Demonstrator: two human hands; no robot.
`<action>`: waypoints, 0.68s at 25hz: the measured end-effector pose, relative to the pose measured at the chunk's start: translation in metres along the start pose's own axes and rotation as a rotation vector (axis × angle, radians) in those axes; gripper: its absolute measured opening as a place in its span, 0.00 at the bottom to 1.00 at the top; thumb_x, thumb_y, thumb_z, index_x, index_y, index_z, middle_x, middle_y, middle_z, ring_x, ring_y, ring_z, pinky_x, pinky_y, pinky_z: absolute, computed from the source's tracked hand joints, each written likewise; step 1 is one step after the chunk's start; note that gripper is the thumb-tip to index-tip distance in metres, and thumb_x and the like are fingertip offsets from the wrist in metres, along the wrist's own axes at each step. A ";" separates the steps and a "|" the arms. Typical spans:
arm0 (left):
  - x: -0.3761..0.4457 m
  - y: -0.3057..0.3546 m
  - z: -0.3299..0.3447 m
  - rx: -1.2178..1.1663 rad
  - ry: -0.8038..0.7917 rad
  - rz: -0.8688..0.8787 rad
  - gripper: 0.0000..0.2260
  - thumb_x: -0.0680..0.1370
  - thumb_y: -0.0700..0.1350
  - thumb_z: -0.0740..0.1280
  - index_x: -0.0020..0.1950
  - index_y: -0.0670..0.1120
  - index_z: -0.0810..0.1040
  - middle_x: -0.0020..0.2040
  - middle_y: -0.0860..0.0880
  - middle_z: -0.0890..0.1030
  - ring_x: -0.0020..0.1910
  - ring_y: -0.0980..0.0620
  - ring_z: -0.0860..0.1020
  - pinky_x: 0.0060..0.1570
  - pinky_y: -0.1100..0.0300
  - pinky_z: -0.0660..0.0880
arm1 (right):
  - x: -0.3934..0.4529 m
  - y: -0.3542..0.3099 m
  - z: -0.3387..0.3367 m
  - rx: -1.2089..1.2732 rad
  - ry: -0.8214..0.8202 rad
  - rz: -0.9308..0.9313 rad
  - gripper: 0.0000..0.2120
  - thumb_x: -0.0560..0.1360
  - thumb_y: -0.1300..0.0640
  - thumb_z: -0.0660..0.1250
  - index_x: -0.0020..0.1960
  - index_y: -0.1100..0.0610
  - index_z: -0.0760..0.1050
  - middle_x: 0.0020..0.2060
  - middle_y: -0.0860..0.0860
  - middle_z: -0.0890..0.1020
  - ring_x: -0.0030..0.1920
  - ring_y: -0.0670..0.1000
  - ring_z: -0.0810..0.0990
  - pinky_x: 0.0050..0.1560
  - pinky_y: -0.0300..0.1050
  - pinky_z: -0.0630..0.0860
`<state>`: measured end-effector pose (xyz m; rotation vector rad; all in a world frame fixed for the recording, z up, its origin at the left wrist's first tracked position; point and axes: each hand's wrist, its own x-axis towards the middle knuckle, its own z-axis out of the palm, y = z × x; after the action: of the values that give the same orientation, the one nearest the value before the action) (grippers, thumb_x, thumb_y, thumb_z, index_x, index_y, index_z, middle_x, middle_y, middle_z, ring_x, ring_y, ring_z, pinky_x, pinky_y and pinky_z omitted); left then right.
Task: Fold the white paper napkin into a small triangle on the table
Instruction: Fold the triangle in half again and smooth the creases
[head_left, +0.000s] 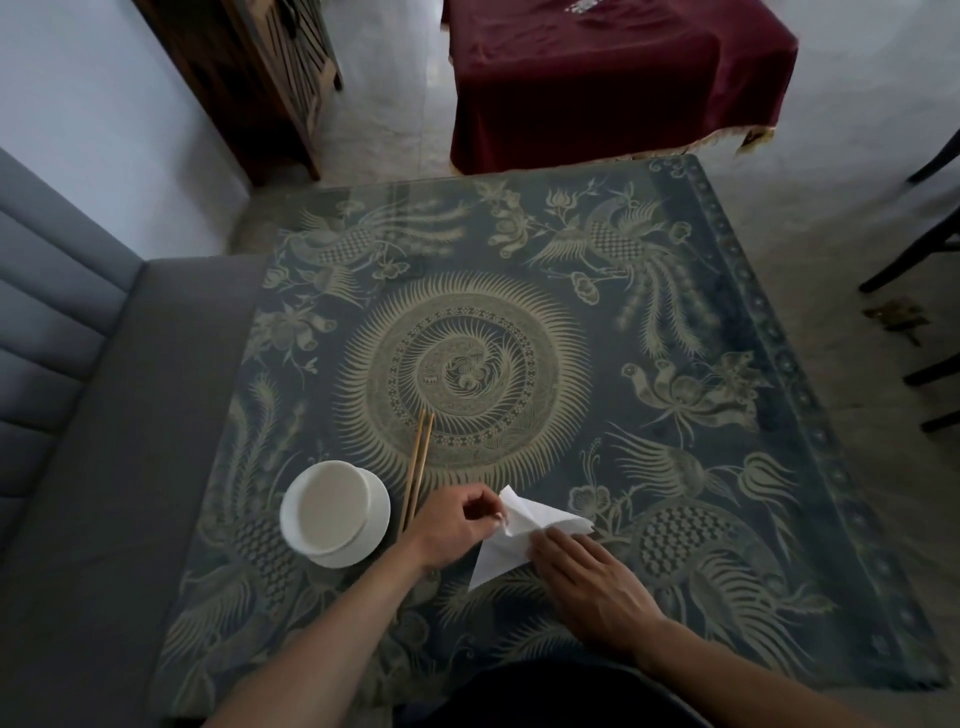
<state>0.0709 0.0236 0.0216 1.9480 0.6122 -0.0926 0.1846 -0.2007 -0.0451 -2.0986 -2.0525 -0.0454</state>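
Note:
A white paper napkin (511, 540) lies partly folded on the patterned table (675, 415), near its front edge. My left hand (457, 525) pinches the napkin's upper left corner and lifts it off the table. My right hand (592, 582) lies flat with fingers spread, pressing the napkin's right lower part down. One pointed corner sticks out to the right, another points down left.
A white bowl on a white saucer (335, 512) stands left of my left hand, with a pair of wooden chopsticks (418, 467) beside it. A grey sofa (78, 415) borders the table's left side. A maroon-covered table (597, 88) and dark chair legs (924, 260) stand beyond.

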 end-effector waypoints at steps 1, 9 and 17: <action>-0.005 -0.003 0.001 0.005 -0.003 -0.017 0.07 0.73 0.39 0.73 0.42 0.52 0.82 0.40 0.55 0.83 0.41 0.59 0.80 0.45 0.65 0.75 | -0.001 -0.001 0.002 0.011 0.010 0.012 0.22 0.75 0.50 0.61 0.65 0.59 0.77 0.63 0.56 0.79 0.63 0.56 0.77 0.62 0.53 0.75; -0.034 -0.022 0.009 0.073 -0.024 -0.102 0.04 0.72 0.43 0.74 0.44 0.52 0.84 0.42 0.57 0.84 0.43 0.62 0.80 0.45 0.68 0.75 | -0.004 0.000 0.009 0.060 0.066 0.032 0.20 0.73 0.50 0.68 0.63 0.57 0.76 0.54 0.51 0.78 0.54 0.54 0.75 0.61 0.51 0.69; -0.055 -0.034 0.020 0.132 -0.013 -0.136 0.07 0.72 0.44 0.75 0.48 0.52 0.85 0.45 0.56 0.83 0.45 0.60 0.79 0.49 0.63 0.76 | -0.008 0.001 0.005 0.049 0.023 0.067 0.20 0.74 0.50 0.65 0.63 0.58 0.77 0.55 0.51 0.81 0.55 0.54 0.79 0.63 0.53 0.72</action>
<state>0.0119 -0.0026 0.0022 2.0297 0.7460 -0.2361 0.1848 -0.2077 -0.0515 -2.1254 -1.9485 -0.0085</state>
